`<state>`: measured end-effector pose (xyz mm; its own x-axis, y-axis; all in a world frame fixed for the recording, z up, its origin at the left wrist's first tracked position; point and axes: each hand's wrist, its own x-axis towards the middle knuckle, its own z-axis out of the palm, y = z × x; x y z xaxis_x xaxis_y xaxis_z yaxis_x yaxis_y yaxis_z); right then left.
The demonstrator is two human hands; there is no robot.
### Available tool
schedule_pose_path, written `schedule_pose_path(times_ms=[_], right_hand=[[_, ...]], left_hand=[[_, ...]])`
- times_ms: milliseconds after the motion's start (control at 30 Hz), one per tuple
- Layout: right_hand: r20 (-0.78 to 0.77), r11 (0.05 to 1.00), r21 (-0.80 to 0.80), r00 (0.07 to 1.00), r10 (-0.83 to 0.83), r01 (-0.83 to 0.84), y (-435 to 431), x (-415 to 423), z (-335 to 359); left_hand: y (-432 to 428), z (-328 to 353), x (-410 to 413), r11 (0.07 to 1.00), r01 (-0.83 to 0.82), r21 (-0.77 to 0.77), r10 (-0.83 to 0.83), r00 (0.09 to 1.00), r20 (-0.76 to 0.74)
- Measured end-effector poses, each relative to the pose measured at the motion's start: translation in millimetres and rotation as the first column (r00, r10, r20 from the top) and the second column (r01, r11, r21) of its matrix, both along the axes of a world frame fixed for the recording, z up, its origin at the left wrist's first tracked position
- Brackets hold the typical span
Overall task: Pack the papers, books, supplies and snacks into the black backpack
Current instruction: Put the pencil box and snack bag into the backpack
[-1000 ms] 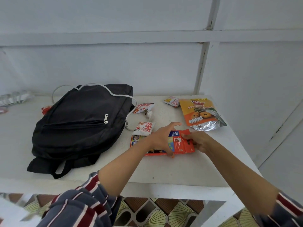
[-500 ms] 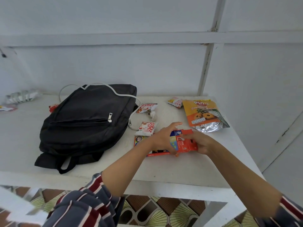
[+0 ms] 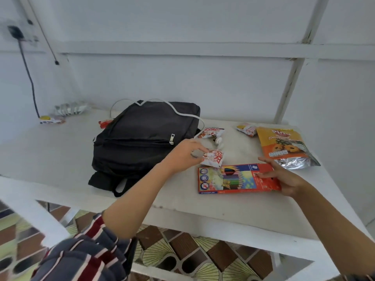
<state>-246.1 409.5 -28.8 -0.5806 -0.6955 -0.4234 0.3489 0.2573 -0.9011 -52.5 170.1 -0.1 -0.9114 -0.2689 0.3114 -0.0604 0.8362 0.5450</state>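
1. The snack packet [image 3: 213, 158] sits at 3 o'clock of the left hand [image 3: 182, 156], just beside the pencil box's far edge.
2. The left fingers are curled together and pinch the packet's left edge.
3. The pencil box [image 3: 231, 178] lies flat on the table [image 3: 60, 153] and stretches toward 9 o'clock from the right hand [image 3: 286, 180].
4. The right thumb rests on top of the box's right end and the forefinger points straight along its far edge. The other fingers are hidden, so I cannot tell whether the hand grips the box.
5. The black backpack [image 3: 142, 142] lies flat at 9 o'clock of the left hand, its front zip closed.
6. A cookie bag [image 3: 284, 147] lies at 12 o'clock of the right hand.
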Motion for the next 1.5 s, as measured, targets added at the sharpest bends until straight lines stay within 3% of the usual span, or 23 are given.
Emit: schedule_pose_path(times_ms=[167, 433, 567, 633, 700, 800, 867, 933, 1033, 1100, 1200, 1267, 1500], right_hand=[[-0.048, 0.999, -0.054, 0.999, -0.006, 0.003, -3, 14, 0], [-0.027, 0.987, -0.141, 0.997, -0.079, 0.074, -23, 72, 7], [-0.058, 0.992, -0.101, 0.995, -0.083, 0.077, -34, 97, 7], [-0.053, 0.989, -0.12, 0.995, -0.09, 0.083, -38, 107, 8], [-0.045, 0.987, -0.138, 0.995, -0.089, 0.082, -42, 114, 11], [-0.041, 0.985, -0.157, 0.996, -0.077, 0.07, -48, 123, 17], [-0.043, 0.983, -0.17, 0.996, -0.076, 0.068, -55, 126, 20], [-0.044, 0.98, -0.189, 0.996, -0.077, 0.067, -63, 129, 22], [-0.038, 0.976, -0.209, 0.996, -0.076, 0.066, -78, 132, 21], [-0.026, 0.975, -0.212, 0.997, -0.076, 0.069, -88, 134, 20], [-0.014, 0.975, -0.211, 0.997, -0.08, 0.075, -101, 140, 19], [-0.006, 0.975, -0.199, 0.995, -0.1, 0.097, -108, 143, 20], [0.012, 0.976, -0.138, 0.985, -0.171, 0.171, -121, 147, 15]], left_hand=[[-49, 1, 49, 0.989, 0.002, -0.146, 0.002, 1.0, 0.029], [-113, 1, 131, 0.985, 0.098, -0.141, -0.064, 0.972, 0.228], [-128, -2, 148, 0.988, 0.114, -0.108, -0.087, 0.969, 0.23], [-130, 0, 148, 0.978, 0.134, -0.156, -0.107, 0.979, 0.173], [-134, 5, 143, 0.946, 0.092, -0.309, -0.088, 0.996, 0.026], [-142, 16, 135, 0.873, -0.168, -0.457, 0.082, 0.976, -0.202], [-145, 22, 126, 0.748, -0.299, -0.593, 0.129, 0.941, -0.312], [-145, 26, 121, 0.604, -0.312, -0.733, 0.177, 0.95, -0.259], [-139, 18, 120, 0.658, -0.234, -0.716, 0.274, 0.96, -0.062], [-142, 6, 125, 0.672, -0.221, -0.707, 0.295, 0.955, -0.018], [-147, 0, 133, 0.761, -0.012, -0.648, 0.18, 0.964, 0.194], [-150, 0, 138, 0.753, 0.109, -0.649, 0.153, 0.93, 0.334], [-163, 0, 130, 0.657, 0.074, -0.75, 0.257, 0.913, 0.316]])
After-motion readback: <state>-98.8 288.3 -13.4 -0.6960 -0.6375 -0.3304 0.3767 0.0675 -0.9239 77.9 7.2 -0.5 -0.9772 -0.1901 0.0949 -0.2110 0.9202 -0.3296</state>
